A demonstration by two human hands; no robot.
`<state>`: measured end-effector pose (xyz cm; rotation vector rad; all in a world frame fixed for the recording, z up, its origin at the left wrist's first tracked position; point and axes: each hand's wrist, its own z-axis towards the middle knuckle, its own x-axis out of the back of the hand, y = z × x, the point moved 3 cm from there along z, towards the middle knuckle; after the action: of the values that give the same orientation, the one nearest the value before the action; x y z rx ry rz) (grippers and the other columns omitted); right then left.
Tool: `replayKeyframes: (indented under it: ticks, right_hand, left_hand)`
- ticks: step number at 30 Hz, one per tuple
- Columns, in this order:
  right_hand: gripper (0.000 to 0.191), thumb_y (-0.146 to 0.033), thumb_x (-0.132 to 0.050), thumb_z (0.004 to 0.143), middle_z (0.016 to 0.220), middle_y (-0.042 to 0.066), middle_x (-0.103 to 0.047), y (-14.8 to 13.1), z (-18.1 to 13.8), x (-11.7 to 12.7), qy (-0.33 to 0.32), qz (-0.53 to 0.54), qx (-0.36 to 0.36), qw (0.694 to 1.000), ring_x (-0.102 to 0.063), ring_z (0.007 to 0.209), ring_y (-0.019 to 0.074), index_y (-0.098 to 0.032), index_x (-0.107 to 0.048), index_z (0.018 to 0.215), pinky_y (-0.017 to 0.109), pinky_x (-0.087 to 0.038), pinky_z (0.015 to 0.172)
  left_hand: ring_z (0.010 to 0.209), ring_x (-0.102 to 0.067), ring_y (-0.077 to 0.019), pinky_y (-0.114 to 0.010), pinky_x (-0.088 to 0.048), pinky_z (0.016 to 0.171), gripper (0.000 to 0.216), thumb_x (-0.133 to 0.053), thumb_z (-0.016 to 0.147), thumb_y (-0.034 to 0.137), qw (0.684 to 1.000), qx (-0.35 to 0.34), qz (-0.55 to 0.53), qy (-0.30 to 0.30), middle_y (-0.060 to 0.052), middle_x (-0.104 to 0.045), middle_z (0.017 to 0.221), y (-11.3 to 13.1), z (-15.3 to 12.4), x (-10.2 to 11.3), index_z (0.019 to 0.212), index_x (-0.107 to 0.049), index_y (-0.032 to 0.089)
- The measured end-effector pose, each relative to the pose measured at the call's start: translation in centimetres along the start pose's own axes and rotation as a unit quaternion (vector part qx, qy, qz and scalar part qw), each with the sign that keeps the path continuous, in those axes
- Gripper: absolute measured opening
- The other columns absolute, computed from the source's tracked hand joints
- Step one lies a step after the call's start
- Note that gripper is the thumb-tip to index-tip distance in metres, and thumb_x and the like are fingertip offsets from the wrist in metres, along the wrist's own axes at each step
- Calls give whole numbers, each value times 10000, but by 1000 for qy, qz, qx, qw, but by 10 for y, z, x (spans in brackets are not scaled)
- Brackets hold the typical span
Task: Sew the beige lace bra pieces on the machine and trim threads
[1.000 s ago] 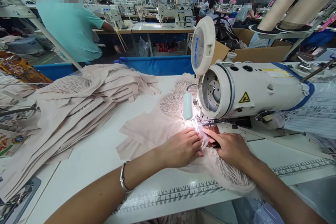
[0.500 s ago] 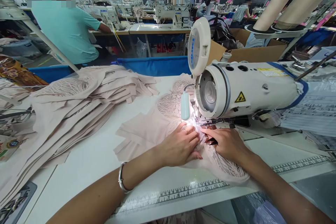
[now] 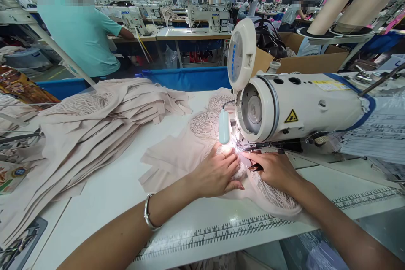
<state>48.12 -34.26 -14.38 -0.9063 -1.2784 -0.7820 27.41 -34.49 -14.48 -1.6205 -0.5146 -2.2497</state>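
Observation:
A pale pink lace garment piece (image 3: 202, 128) lies under the needle area of a white sewing machine (image 3: 297, 101). My left hand (image 3: 218, 171) rests flat on the fabric just left of the needle, fingers stretched and lightly spread. To the right of the needle, my right hand (image 3: 274, 168) presses the cloth with its index finger. Dark thread snips (image 3: 256, 167) are tucked under its curled fingers, mostly hidden. A small lamp (image 3: 224, 126) lights the stitching spot. The needle and presser foot are largely hidden by glare and fingers.
A layered pile of pink pieces (image 3: 104, 130) covers the table's left side. A printed ruler (image 3: 221, 234) runs along the front edge. Thread cones (image 3: 330, 10) stand at upper right. Beyond the blue cloth bin (image 3: 186, 78), a person in a teal shirt (image 3: 76, 38) sits.
Both hands have edged slightly forward with the fabric, toward the needle. The left fingertips are now closer to the lamp's bright spot. The view has shifted a little.

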Motion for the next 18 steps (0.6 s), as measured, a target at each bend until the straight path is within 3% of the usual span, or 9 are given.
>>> replayKeyframes:
  ticks: [3,7,10,14,18]
  right_hand:
    - [624,-55,-526,739,1056,2,-797,3,0,-4,-2,21,28,999,-722,919,183,-319,-686,1281,268,-520,782]
    - [591,-55,-513,741,1077,9,-793,7,1,-6,6,30,46,998,-718,962,186,-304,-711,1239,285,-533,840]
    - [601,-77,-520,758,1090,3,-791,6,3,-2,10,27,41,999,-713,976,193,-325,-688,1279,294,-544,811]
    - [615,-80,-533,753,1032,-25,-798,3,5,5,-1,2,21,1000,-714,956,200,-366,-679,1278,278,-518,689]
    - [544,-114,-540,802,1017,-17,-797,4,1,10,0,-13,10,1000,-721,888,196,-345,-670,1277,277,-493,656]
  left_hand:
    - [1298,-529,-356,-587,-244,1099,645,-244,1027,625,1000,9,4,1,-176,-664,1292,-1,-1,1,1274,-584,136]
    - [1311,-517,-366,-589,-233,1103,626,-252,1035,604,1000,9,6,3,-182,-654,1310,-1,0,2,1216,-618,129]
    - [1281,-543,-354,-590,-229,1108,647,-250,1036,604,1000,9,2,-2,-188,-671,1267,-1,1,2,1237,-603,101]
    - [1222,-576,-337,-593,-248,1094,598,-275,1035,597,1000,12,12,-6,-172,-662,1278,-3,1,2,1290,-578,148]
    - [1265,-535,-353,-615,-237,1097,560,-310,1032,590,1000,17,7,5,-174,-644,1295,-3,2,2,1223,-617,162]
